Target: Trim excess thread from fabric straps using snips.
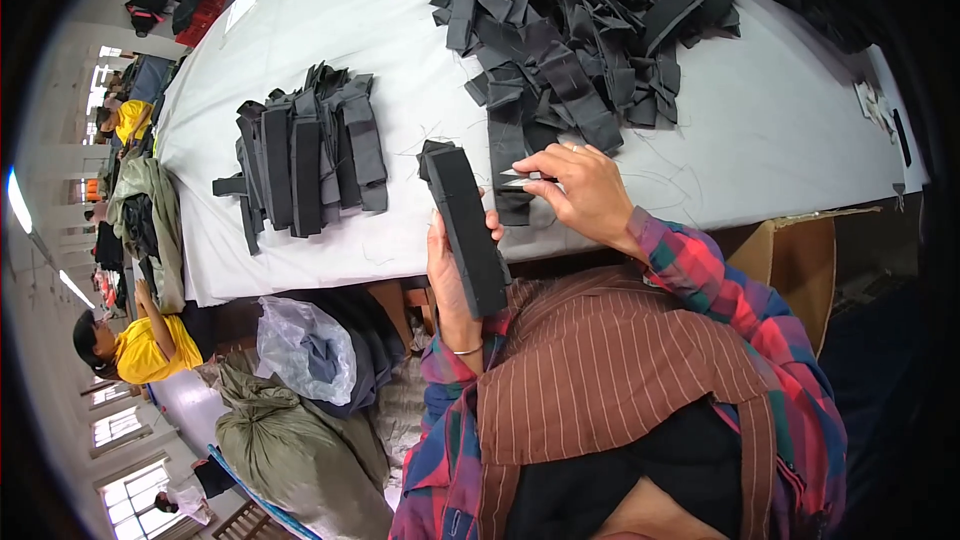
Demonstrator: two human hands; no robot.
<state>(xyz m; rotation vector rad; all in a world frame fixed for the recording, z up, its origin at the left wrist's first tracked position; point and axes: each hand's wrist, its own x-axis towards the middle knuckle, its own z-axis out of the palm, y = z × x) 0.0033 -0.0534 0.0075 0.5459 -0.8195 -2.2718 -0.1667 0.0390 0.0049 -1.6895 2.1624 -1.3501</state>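
In the head view, your left hand is clamped around a folded dark fabric strip above the near edge of the white table; your right hand pinches what look like small pointed snips to its right. A slack left grip could let the strip unfold; points straying left could nick it. It looks near-black, matte, straight-sided, its far end leaning left.
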